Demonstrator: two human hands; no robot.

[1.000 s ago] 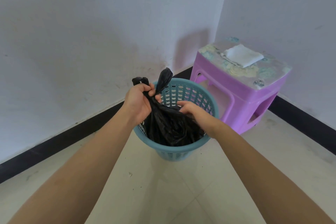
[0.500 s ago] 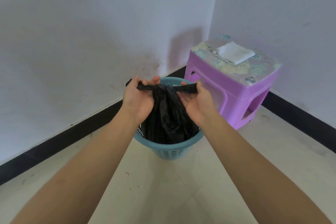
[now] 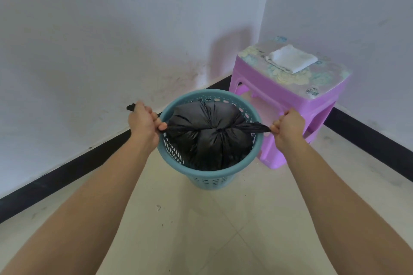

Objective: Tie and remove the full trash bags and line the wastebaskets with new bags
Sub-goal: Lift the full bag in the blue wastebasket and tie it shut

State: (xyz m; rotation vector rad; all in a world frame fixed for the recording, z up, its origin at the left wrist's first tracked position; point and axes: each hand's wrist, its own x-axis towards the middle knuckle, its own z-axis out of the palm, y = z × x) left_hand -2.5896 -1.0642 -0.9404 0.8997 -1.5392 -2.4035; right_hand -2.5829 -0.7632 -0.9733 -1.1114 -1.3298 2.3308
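Observation:
A full black trash bag [image 3: 201, 140] sits inside a teal perforated wastebasket [image 3: 210, 179] on the tiled floor. Its top is gathered into a knot near the middle, with two twisted ends stretched sideways. My left hand [image 3: 143, 123] is closed on the left end, just outside the basket's left rim. My right hand [image 3: 288, 125] is closed on the right end, past the right rim. A folded white bag [image 3: 292, 59] lies on top of the purple stool.
A purple plastic stool [image 3: 290, 96] with a flowered top stands in the room's corner, touching the basket's right back side. White walls with a black baseboard [image 3: 67, 172] run behind and to the right. Cream floor tiles [image 3: 212, 230] lie in front of me.
My hands have moved apart, from close together above the basket out past both rims. The bag's ends are now pulled taut sideways and the knot is drawn down onto the bag.

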